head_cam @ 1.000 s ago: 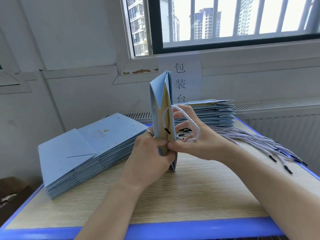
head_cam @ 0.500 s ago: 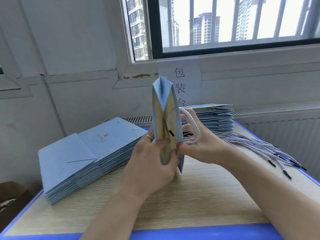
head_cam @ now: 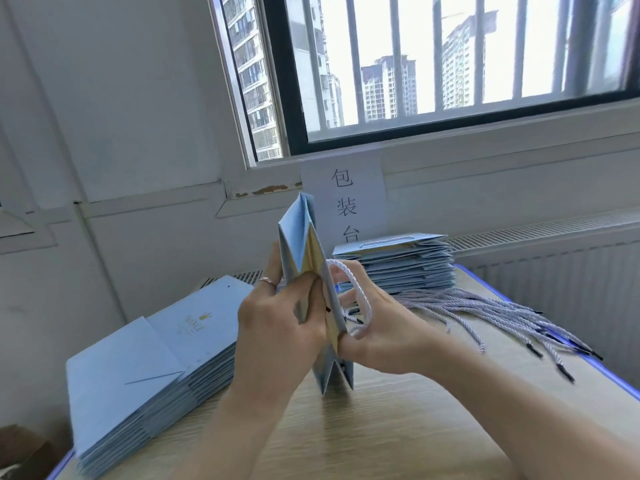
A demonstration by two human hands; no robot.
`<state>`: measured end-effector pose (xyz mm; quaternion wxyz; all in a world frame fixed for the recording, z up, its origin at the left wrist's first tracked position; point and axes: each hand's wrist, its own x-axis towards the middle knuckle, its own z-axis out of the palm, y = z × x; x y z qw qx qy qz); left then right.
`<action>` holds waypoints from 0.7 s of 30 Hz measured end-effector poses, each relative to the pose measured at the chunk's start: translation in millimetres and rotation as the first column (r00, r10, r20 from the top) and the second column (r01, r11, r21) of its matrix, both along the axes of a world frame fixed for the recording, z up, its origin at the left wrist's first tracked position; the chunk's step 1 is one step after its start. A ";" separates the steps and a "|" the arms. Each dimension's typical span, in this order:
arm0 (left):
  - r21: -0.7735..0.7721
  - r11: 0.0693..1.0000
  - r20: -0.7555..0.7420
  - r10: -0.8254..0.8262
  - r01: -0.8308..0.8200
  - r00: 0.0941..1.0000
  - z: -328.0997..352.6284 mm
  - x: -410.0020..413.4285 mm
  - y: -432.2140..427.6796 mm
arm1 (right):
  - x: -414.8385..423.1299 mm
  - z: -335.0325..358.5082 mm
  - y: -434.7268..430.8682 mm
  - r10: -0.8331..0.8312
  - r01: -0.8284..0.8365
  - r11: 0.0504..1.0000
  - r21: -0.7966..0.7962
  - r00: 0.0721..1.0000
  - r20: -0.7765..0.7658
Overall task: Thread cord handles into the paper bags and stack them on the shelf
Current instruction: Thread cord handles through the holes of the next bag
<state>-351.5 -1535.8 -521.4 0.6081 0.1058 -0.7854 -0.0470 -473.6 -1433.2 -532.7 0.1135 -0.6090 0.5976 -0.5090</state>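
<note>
A folded light-blue paper bag (head_cam: 297,233) with a gold inside stands on edge at the middle of the table, tilted a little. My left hand (head_cam: 277,327) grips its left panel, thumb inside the opening. My right hand (head_cam: 377,327) holds the right panel, and a white twisted cord (head_cam: 356,292) loops over its fingers beside the bag. The cord's black tip shows at the panel's inner face.
A stack of flat blue bags (head_cam: 149,362) lies at the left. A second stack (head_cam: 398,265) with a cord handle on top sits behind my right hand. Several loose white cords (head_cam: 491,317) fan out to the right. The table (head_cam: 381,427) has a blue edge.
The bag has opened wider and tilted, its bottom now resting on the table. My left thumb has gone deeper into the opening. The view has tipped upward toward the window.
</note>
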 end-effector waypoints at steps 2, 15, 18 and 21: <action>-0.055 0.998 -0.003 0.030 -0.030 1.000 -6.2 -3.1 -3.9 | 0.4 0.5 -0.7 0.000 0.000 1.000 -0.012 1.000 -0.009; 0.106 0.990 0.180 0.073 -0.093 0.981 -28.5 6.3 -10.3 | 3.3 2.1 1.6 -0.062 0.066 0.997 0.039 0.993 -0.096; 0.132 0.985 0.202 0.079 -0.107 0.976 -29.4 6.2 -11.8 | 1.8 -0.6 1.5 -0.235 0.233 0.972 -0.039 0.937 -0.260; 0.174 0.980 0.189 0.067 -0.101 0.980 -29.5 7.9 -13.3 | -0.9 0.6 3.1 -0.434 0.370 0.901 -0.228 0.757 -0.489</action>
